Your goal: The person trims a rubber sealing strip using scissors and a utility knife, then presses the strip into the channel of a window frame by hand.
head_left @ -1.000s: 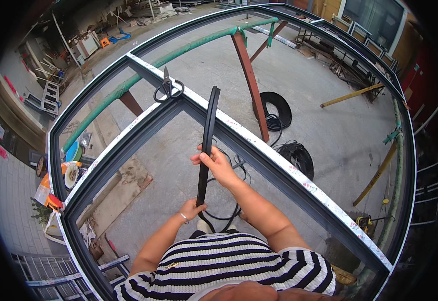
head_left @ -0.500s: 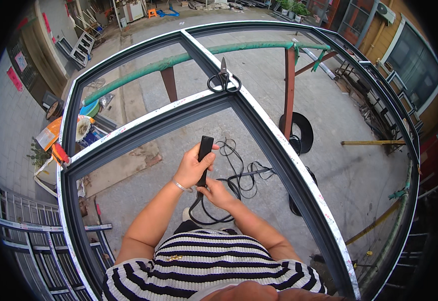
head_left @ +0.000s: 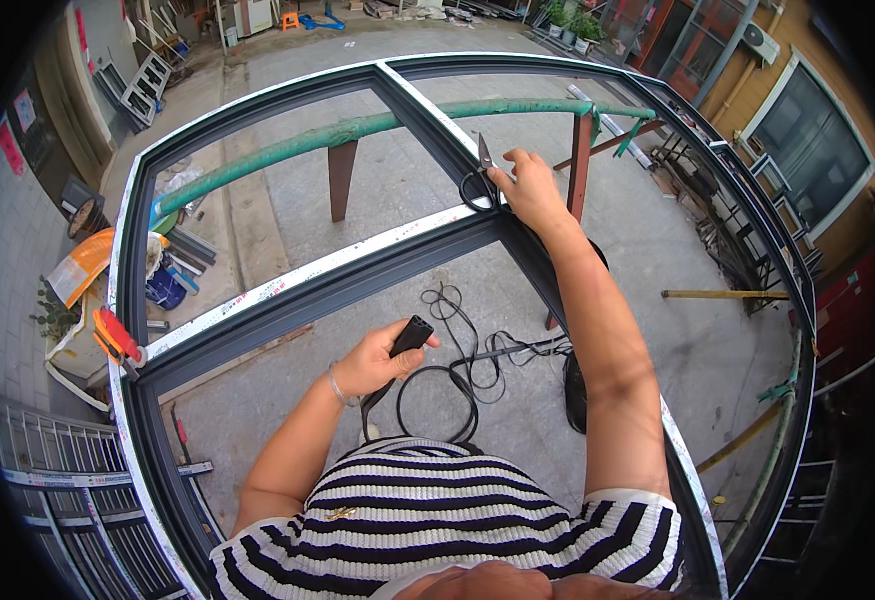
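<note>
My left hand [head_left: 377, 358] is closed around a black rubber strip [head_left: 409, 338], its end pointing up and away from me. The strip's length trails down below the hand toward loops of black strip [head_left: 437, 405] lower down. At the far junction of the frame bars, my right hand [head_left: 529, 190] has its thumb and fingers on the black-handled scissors [head_left: 478, 186]. The blades point away from me; the right handle loop is mostly hidden by the hand. The large dark grey window frame [head_left: 357, 255], with white film on its top faces, surrounds me.
Green-wrapped rails on brown metal legs [head_left: 340, 180] support the frame. An orange-red tool [head_left: 117, 335] sits at its left corner. Metal grilles [head_left: 67, 490] stand lower left. Thin black strips [head_left: 457, 330] lie tangled on the concrete. A yellow bar [head_left: 722, 294] is at right.
My right hand has left the black strip and reached up and right to the scissors. My left hand keeps the strip, now tilted and a little lower. The view has shifted slightly.
</note>
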### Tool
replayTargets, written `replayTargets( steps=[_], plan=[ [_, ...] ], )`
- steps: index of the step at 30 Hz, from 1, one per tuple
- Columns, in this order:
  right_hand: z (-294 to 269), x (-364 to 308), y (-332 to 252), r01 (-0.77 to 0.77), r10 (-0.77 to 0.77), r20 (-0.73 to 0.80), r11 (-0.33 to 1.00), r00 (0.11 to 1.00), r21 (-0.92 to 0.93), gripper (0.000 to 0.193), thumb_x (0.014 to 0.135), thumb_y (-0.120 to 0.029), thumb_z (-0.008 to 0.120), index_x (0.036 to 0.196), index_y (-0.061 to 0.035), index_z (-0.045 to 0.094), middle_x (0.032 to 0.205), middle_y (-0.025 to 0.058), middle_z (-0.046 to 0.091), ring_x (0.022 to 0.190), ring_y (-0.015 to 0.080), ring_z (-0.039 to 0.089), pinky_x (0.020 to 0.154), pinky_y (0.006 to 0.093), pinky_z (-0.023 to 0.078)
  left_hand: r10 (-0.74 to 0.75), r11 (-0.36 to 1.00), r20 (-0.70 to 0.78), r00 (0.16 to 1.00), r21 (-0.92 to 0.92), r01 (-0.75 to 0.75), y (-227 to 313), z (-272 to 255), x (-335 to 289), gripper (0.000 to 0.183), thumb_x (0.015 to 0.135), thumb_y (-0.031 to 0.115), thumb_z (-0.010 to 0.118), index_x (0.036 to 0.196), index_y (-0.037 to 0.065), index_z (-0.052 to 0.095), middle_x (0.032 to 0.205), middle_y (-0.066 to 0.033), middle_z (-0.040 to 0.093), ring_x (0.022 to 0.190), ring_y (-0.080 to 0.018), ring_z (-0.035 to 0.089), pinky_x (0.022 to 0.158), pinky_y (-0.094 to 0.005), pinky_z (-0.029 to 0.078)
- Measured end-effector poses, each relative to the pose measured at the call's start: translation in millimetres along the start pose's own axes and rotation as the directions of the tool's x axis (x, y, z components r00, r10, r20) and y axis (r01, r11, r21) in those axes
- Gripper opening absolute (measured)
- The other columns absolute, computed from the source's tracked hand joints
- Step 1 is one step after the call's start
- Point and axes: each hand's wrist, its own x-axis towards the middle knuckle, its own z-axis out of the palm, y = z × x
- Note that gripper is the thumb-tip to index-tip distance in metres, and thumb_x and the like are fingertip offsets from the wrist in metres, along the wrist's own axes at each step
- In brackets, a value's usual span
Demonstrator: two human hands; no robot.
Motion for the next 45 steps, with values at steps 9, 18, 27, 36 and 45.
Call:
replayTargets(
  steps=[9, 18, 27, 36, 45],
  plan=[
    [38.9, 42.6, 8.2, -0.174, 0.269, 0.383, 0.949, 0.884, -0.264, 0.063, 0.074, -0.032, 0.085, 0.116, 0.0053, 0.055, 0.112, 0.0287, 0.067, 0.109, 0.0411, 0.065, 0.095, 0.0466, 0.052, 0.054, 0.971, -0.019, 0.998, -0.231, -0.057, -3.0, -28.2, -15.4, 0.03, 0.101, 0.031, 0.055, 0.109, 0.004, 0.046, 0.078, -0.0025, 0.05, 0.064, -0.0067, 0.042, 0.057, -0.0208, 0.037],
    [12.8, 25.9, 12.4, -0.296, 0.328, 0.202, 0.94, 0.923, -0.171, 0.055, 0.076, -0.019, 0.076, 0.121, 0.0062, 0.056, 0.105, 0.0262, 0.07, 0.1, 0.0349, 0.07, 0.086, 0.0412, 0.054, -0.052, 0.97, -0.08, 0.995, -0.242, 0.031, 3.4, -31.0, -20.4, 0.028, 0.104, 0.029, 0.049, 0.106, 0.002, 0.054, 0.079, -0.0046, 0.06, 0.062, -0.0066, 0.051, 0.057, -0.0211, 0.043],
    [-67.9, -177.1, -76.5, -0.161, -0.074, 0.494, 0.894, 0.866, 0.417, 0.059, 0.079, 0.006, 0.065, 0.135, -0.0057, 0.05, 0.093, 0.012, 0.056, 0.082, 0.0256, 0.058, 0.075, 0.0362, 0.048, -0.325, 0.918, 0.114, 0.939, -0.198, 0.342, -9.7, -48.4, -15.3, 0.031, 0.104, 0.026, 0.054, 0.113, -0.002, 0.061, 0.077, -0.0058, 0.064, 0.054, -0.0056, 0.052, 0.05, -0.0195, 0.042],
    [-67.4, -250.7, -59.0, -0.044, -0.11, 0.489, 0.955, 0.865, 0.292, 0.051, 0.075, -0.031, 0.085, 0.114, -0.0061, 0.062, 0.092, 0.0109, 0.055, 0.092, 0.032, 0.054, 0.084, 0.0417, 0.044, -0.502, 0.81, 0.316, 0.805, -0.154, 0.565, -7.1, -33.4, 3.0, 0.025, 0.1, 0.018, 0.058, 0.111, -0.002, 0.066, 0.078, -0.0068, 0.067, 0.053, -0.006, 0.054, 0.048, -0.0202, 0.044],
    [-72.7, -255.8, -66.8, 0.111, -0.193, 0.442, 0.973, 0.876, 0.205, 0.062, 0.068, -0.046, 0.084, 0.112, -0.0074, 0.066, 0.091, 0.0096, 0.055, 0.087, 0.0297, 0.052, 0.081, 0.0411, 0.043, -0.487, 0.836, 0.377, 0.788, -0.061, 0.546, -3.7, -24.7, 4.2, 0.034, 0.099, 0.013, 0.056, 0.127, -0.004, 0.063, 0.082, -0.0076, 0.068, 0.055, -0.0063, 0.055, 0.051, -0.0206, 0.045]
  ],
)
